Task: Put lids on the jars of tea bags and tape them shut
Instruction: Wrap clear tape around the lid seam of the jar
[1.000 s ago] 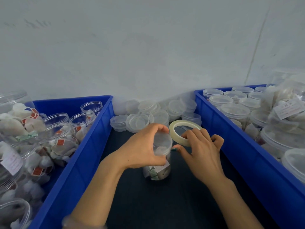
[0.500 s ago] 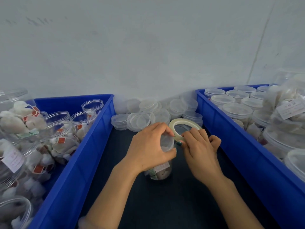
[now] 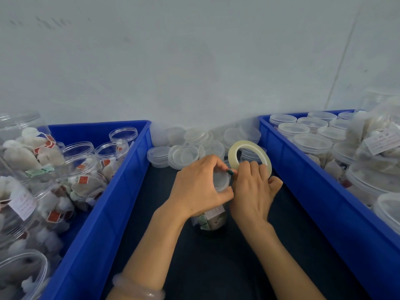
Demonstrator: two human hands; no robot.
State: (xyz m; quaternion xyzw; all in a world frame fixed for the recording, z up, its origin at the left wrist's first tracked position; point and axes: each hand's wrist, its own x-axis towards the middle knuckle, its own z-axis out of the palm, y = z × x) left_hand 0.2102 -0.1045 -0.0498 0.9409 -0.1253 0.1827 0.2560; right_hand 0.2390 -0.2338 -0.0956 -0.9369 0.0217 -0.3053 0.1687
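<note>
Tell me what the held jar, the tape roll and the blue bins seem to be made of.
The jar: clear, glossy plastic probably; tea bags show through its wall. The tape roll: translucent, yellowish film, likely plastic adhesive tape, wound in a thin ring. The blue bins: opaque, smooth, seemingly moulded plastic with thick rims.

A plain pale grey wall (image 3: 194, 61), scuffed at upper left, rises behind a dark tabletop (image 3: 216, 267).
</note>
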